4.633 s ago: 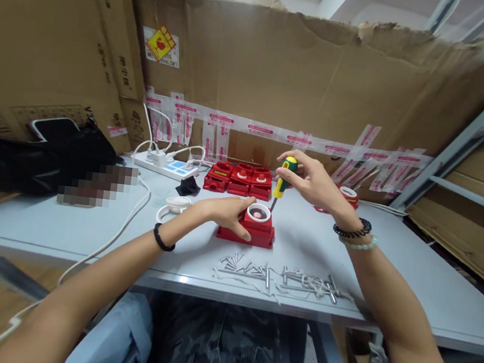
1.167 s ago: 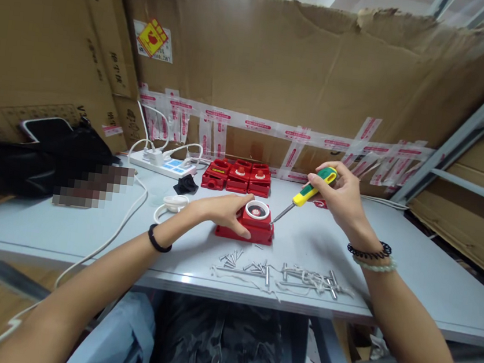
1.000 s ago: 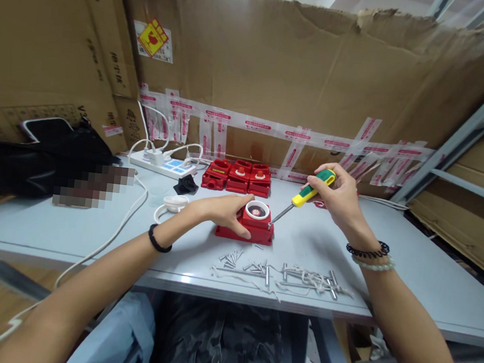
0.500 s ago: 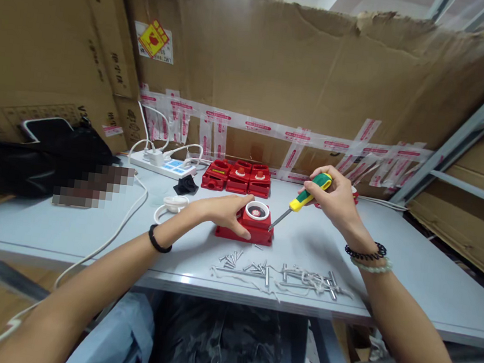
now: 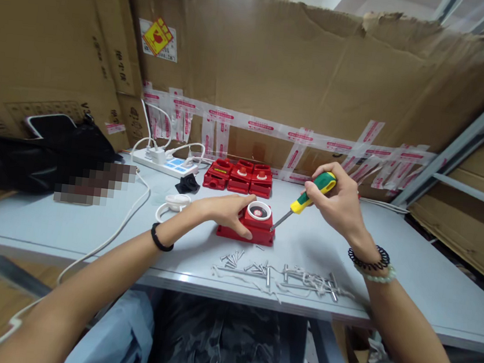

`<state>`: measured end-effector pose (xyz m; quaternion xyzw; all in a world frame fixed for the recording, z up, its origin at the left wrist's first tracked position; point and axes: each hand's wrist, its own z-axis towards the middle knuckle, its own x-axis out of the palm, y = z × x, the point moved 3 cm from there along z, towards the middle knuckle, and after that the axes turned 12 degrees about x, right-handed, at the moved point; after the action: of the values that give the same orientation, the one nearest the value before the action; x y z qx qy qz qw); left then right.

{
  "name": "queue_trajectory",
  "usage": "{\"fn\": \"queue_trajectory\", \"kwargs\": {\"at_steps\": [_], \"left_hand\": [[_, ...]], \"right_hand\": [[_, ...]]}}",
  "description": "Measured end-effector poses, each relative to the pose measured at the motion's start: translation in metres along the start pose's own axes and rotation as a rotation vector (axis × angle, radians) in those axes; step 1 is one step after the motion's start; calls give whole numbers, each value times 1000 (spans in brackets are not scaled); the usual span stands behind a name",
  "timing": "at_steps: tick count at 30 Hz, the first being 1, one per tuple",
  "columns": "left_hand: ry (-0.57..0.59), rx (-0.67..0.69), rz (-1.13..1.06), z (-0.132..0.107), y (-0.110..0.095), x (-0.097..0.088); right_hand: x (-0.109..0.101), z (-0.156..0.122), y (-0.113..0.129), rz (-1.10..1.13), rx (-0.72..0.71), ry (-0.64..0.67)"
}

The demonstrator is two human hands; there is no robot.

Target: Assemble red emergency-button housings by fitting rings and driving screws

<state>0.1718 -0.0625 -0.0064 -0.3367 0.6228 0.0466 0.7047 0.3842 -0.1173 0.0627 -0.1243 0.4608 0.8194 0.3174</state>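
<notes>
My left hand (image 5: pixel 233 212) is closed around the left part of a red box (image 5: pixel 259 236) with a white ring (image 5: pixel 259 210) on top, and it rests on the table. In my right hand (image 5: pixel 338 201) is a green-and-yellow screwdriver (image 5: pixel 301 203), held by its handle. The shaft slants down to the left, and its tip meets the box's right front corner; any screw there is too small to make out. Just in front of the box lie several loose screws (image 5: pixel 232 258) and some metal rods (image 5: pixel 308 281) tangled with pale string.
Several red boxes (image 5: pixel 239 178) stand at the back, beside a white power strip (image 5: pixel 168 162) with plugs. A black piece (image 5: pixel 188 183), a white coiled item (image 5: pixel 176 202), a cable (image 5: pixel 127 215) and a black bag (image 5: pixel 48 153) are to the left. Cardboard (image 5: pixel 256 55) walls the back.
The view has shifted slightly. My right hand and wrist have turned a little around the screwdriver handle, its tip still at the same corner. My left hand keeps its hold on the box.
</notes>
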Motion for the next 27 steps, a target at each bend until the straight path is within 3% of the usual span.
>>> {"fn": "queue_trajectory", "kwargs": {"at_steps": [9, 11, 17, 19, 21, 25, 27], "left_hand": [[-21, 44, -25, 0, -2, -1], [-28, 53, -35, 1, -2, 0], [-41, 88, -50, 3, 3, 2], [-47, 103, -37, 3, 3, 2], [-50, 113, -19, 3, 2, 2], [-45, 94, -18, 2, 0, 1], [-46, 77, -28, 2, 0, 1]], "right_hand": [[7, -6, 32, -311, -225, -144], [10, -6, 42, -401, -291, -126], [18, -10, 69, -345, -326, 295], [19, -10, 72, -321, -302, 354], [18, -8, 70, -318, -286, 299], [15, 0, 59, -411, -222, 30], [15, 3, 53, -415, -199, 21]]}}
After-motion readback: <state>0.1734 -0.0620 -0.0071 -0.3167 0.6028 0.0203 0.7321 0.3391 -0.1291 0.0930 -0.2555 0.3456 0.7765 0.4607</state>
